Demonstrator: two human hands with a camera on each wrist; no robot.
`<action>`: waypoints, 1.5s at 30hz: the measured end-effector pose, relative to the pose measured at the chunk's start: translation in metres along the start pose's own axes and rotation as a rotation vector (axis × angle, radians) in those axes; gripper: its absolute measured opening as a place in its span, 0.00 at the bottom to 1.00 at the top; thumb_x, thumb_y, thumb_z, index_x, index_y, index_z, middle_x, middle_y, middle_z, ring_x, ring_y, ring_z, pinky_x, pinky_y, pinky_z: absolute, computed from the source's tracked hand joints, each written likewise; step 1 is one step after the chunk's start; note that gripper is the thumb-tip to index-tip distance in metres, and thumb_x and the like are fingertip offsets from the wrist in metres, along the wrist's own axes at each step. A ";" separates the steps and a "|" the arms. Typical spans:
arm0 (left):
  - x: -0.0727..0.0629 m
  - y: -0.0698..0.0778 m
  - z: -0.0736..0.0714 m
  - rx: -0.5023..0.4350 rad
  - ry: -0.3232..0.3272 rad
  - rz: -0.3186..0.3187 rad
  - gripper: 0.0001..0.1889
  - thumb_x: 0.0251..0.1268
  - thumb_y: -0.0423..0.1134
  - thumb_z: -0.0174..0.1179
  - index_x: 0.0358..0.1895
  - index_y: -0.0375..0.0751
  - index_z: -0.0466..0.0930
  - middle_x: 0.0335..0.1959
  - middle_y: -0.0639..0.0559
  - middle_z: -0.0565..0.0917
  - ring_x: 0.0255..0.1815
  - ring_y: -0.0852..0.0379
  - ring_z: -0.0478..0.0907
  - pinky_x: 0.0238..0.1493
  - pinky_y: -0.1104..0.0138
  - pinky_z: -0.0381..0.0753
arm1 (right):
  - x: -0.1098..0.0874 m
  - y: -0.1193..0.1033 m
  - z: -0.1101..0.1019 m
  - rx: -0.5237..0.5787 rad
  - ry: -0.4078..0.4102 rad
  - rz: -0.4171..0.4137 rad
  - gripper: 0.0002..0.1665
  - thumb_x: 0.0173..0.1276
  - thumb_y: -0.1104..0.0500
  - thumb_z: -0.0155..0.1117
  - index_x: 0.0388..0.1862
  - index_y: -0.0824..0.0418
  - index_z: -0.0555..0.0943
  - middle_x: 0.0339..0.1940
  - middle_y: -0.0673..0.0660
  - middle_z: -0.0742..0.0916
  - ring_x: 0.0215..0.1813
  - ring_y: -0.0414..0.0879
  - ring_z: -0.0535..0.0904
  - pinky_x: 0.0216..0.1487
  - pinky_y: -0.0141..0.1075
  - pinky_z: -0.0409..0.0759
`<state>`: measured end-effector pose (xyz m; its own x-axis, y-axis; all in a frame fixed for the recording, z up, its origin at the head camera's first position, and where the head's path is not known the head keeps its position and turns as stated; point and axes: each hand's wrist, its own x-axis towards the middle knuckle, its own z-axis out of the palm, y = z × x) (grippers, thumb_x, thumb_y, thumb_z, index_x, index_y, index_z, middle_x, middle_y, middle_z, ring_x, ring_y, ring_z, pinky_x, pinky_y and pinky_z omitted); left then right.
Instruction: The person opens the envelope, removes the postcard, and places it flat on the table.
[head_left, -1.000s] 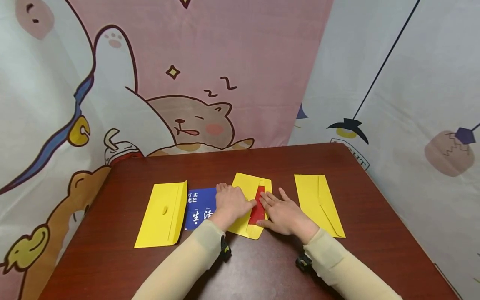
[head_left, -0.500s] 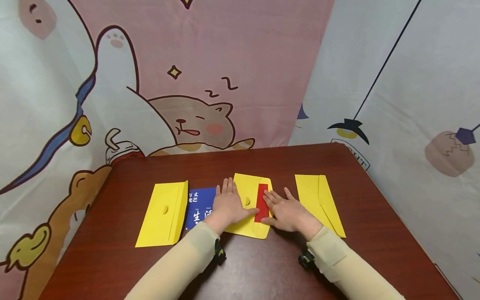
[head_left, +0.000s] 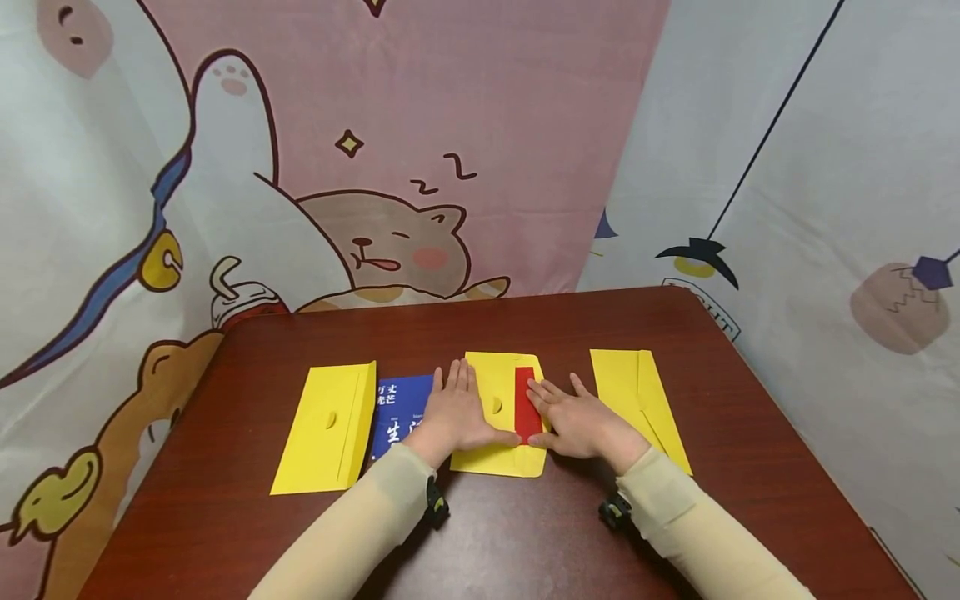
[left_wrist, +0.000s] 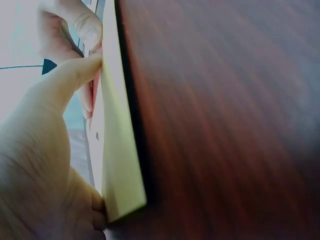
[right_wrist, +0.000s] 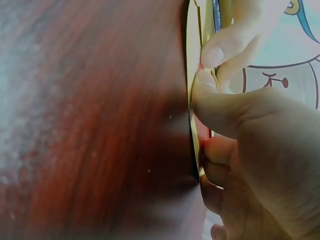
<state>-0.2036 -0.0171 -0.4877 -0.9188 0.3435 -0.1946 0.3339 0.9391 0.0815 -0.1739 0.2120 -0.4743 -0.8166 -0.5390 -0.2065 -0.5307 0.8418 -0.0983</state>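
The yellow envelope (head_left: 493, 377) just right of the blue card (head_left: 401, 408) has swung straighter, its red strip (head_left: 522, 407) with it. The left hand (head_left: 456, 419), nearer the card, rests straight-fingered on the envelope; farther from the card, the right hand (head_left: 579, 422) touches the strip with straight fingers.

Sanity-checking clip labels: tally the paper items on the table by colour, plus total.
Yellow: 3 (left envelope, middle envelope, right envelope)
Blue: 1 (printed sheet, partly hidden by the left hand)
Red: 1 (strip on the middle envelope)
Total: 5
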 end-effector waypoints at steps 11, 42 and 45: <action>0.004 0.010 0.000 0.061 -0.027 -0.023 0.74 0.49 0.89 0.50 0.84 0.27 0.49 0.85 0.32 0.50 0.86 0.37 0.44 0.82 0.42 0.38 | -0.001 0.003 0.000 0.025 -0.009 0.023 0.52 0.75 0.33 0.64 0.84 0.64 0.64 0.86 0.60 0.63 0.85 0.58 0.57 0.79 0.69 0.42; 0.005 0.011 -0.003 0.005 -0.028 -0.051 0.72 0.50 0.86 0.55 0.84 0.27 0.49 0.85 0.32 0.51 0.86 0.36 0.44 0.83 0.43 0.40 | -0.018 0.022 -0.005 0.146 -0.005 0.036 0.51 0.73 0.36 0.69 0.81 0.68 0.68 0.84 0.65 0.66 0.83 0.61 0.60 0.80 0.67 0.46; 0.005 0.010 -0.003 -0.001 -0.027 -0.048 0.73 0.50 0.86 0.55 0.84 0.27 0.49 0.85 0.32 0.51 0.86 0.36 0.44 0.83 0.43 0.41 | -0.018 0.026 -0.008 0.264 0.038 0.041 0.51 0.72 0.40 0.72 0.80 0.70 0.68 0.82 0.67 0.68 0.81 0.62 0.64 0.79 0.65 0.54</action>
<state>-0.2053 -0.0058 -0.4852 -0.9278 0.2981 -0.2242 0.2892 0.9545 0.0721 -0.1742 0.2434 -0.4656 -0.8468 -0.5010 -0.1790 -0.4237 0.8385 -0.3426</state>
